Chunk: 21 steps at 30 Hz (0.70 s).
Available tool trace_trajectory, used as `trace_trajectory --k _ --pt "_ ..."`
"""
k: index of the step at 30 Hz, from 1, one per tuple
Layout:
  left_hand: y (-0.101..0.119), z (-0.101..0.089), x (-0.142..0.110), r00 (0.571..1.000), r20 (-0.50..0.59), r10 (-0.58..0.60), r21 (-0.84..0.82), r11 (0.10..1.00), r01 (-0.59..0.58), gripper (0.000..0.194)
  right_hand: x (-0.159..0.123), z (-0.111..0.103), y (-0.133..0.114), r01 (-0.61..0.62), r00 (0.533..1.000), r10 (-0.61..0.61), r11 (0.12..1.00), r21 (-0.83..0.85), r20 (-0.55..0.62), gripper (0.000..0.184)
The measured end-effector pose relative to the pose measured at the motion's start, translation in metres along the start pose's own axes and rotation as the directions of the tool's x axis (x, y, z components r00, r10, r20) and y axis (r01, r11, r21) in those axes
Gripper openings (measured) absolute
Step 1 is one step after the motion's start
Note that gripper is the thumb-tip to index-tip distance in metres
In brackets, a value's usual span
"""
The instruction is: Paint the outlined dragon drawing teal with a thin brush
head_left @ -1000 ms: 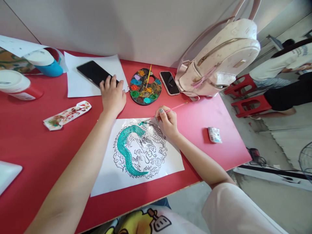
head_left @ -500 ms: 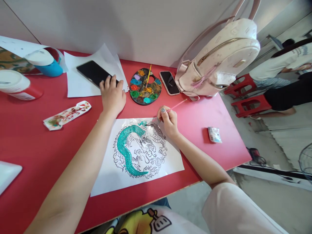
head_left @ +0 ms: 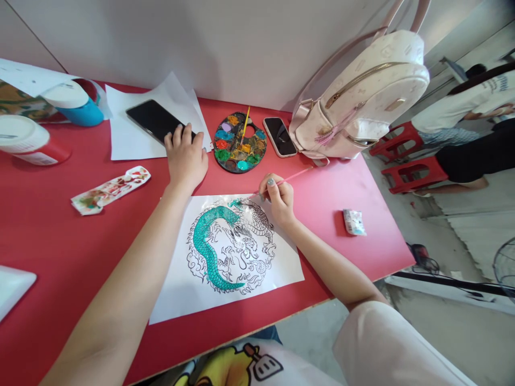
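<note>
My right hand (head_left: 278, 201) pinches a thin pink paintbrush (head_left: 295, 175), its tip end over the top edge of the drawing. The sheet of paper (head_left: 173, 289) carries a black-line dragon in a round design; much of its body is painted teal. My left hand (head_left: 185, 158) rests with fingers spread on the lower end of a large black phone (head_left: 151, 120), which lies on white paper (head_left: 124, 145). Between and beyond my hands is a paint palette (head_left: 240, 142) with many colours. A yellow paintbrush (head_left: 245, 124) lies across it.
A smaller phone (head_left: 279, 136) and a white backpack (head_left: 362, 96) stand by the wall. A small packet (head_left: 354, 222) lies at right. Paint-stained tissue (head_left: 110, 191), a red jar (head_left: 32, 142) and a blue jar (head_left: 74, 102) are at left. Other people (head_left: 462, 115) sit beyond the table.
The pink paintbrush has tilted slightly flatter in my right hand, and its back end has shifted a little to the right. My left hand has stayed on the phone.
</note>
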<state>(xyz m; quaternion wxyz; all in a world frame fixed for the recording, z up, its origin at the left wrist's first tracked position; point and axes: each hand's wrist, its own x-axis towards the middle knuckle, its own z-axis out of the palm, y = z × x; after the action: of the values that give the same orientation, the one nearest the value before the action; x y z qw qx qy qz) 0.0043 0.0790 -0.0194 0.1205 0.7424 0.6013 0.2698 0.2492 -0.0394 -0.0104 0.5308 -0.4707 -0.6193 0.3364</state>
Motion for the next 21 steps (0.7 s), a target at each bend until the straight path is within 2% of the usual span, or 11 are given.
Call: trace_trajectory --k 2,8,15,21 --pt "0.0012 0.0005 -0.0006 1.0 -0.015 -0.003 0.001 1.0 0.003 0.053 0.0001 0.0 -0.0005 -0.002 1.0 0.002 1.0 -0.01 0.019 0.075" --pt "0.0049 -0.0006 -0.0011 1.0 0.0 -0.026 -0.024 0.999 0.026 0.051 0.0006 -0.0003 -0.0021 0.042 0.999 -0.042 0.999 0.011 -0.027 0.072" --pt "-0.0007 0.0014 0.0009 1.0 -0.014 0.005 -0.004 1.0 -0.006 0.054 0.001 -0.0003 -0.0005 0.051 0.999 -0.051 0.999 0.017 -0.013 0.071" --pt "-0.0007 0.0049 0.0008 0.999 -0.038 -0.001 -0.008 1.0 0.0 0.053 0.0008 -0.0009 -0.0014 0.014 1.0 -0.014 1.0 -0.028 -0.008 0.076"
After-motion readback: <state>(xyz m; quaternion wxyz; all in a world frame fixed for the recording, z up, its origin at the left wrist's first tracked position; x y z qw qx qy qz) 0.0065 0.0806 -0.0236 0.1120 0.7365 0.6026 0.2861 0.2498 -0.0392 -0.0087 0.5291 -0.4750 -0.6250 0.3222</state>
